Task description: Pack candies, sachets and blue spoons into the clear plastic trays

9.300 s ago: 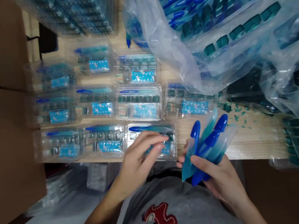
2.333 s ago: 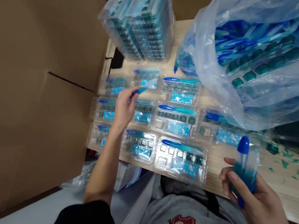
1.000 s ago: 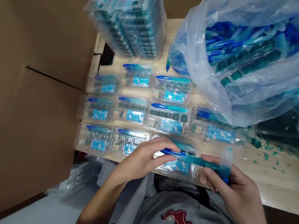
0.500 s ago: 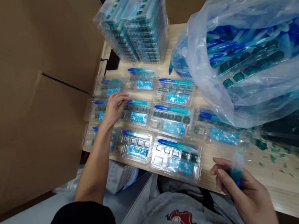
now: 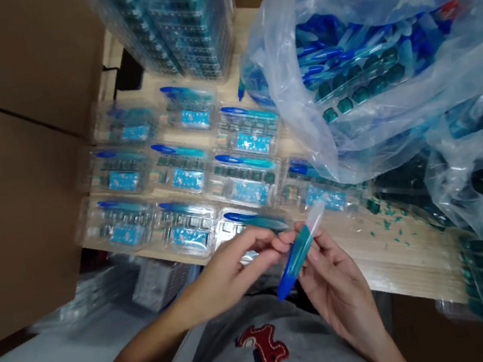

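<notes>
We find the two hands now brought together low in the view, just above the nearest tray: the right hand [image 5: 338, 276] pinches a blue-tipped pen [image 5: 298, 256] between thumb and fingers, nearly closed on its barrel, while the left hand [image 5: 237, 268] has come in from the side, its fingertips [image 5: 279, 241] curled against the same pen. The pen sits tilted, clear end up, between them. Beyond lie rows of blister trays [image 5: 244, 183], each with its own blue pen (the nearest tray [image 5: 235, 226] sits right under the fingers), then teal crumbs [image 5: 390, 223] on the wooden table [image 5: 414, 254], a plastic bag [image 5: 281, 57] and stacked trays [image 5: 173, 25].
</notes>
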Demonstrator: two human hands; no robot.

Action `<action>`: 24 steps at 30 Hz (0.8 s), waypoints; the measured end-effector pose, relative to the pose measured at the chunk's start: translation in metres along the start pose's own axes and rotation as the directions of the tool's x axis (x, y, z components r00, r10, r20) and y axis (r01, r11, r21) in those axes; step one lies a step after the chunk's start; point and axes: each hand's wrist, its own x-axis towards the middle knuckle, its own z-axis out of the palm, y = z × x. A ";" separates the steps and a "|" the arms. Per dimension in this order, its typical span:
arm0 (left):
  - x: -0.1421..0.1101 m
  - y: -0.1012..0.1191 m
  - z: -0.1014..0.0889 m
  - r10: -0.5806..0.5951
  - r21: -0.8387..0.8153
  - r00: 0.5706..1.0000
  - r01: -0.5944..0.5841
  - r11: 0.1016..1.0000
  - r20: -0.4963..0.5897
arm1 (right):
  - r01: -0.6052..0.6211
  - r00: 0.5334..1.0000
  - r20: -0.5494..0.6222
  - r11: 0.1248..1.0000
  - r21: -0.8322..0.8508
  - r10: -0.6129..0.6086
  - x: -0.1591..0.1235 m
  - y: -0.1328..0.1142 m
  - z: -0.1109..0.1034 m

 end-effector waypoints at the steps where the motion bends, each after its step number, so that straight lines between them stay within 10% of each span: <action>1: -0.003 0.000 0.007 -0.026 -0.038 1.000 0.025 0.999 -0.013 | 0.022 1.000 0.016 1.000 -0.015 -0.021 -0.001 0.002 -0.001; 8: -0.030 -0.014 0.008 0.097 0.227 0.994 -0.085 0.970 -0.041 | 0.183 0.982 0.125 0.888 -0.421 -0.143 -0.003 0.019 -0.009; 12: -0.050 -0.037 -0.028 0.251 0.629 0.958 -0.109 0.770 -0.141 | 0.296 0.955 0.201 0.739 -0.605 -0.218 0.001 0.018 -0.013; 17: -0.051 -0.073 -0.097 0.290 0.859 0.871 0.241 0.451 -0.396 | 0.306 0.949 0.179 0.628 -0.715 -0.258 0.002 0.014 -0.025; 24: -0.038 -0.099 -0.119 0.337 0.885 0.880 0.172 0.432 -0.335 | 0.298 0.940 0.100 0.643 -0.705 -0.327 -0.001 0.012 -0.040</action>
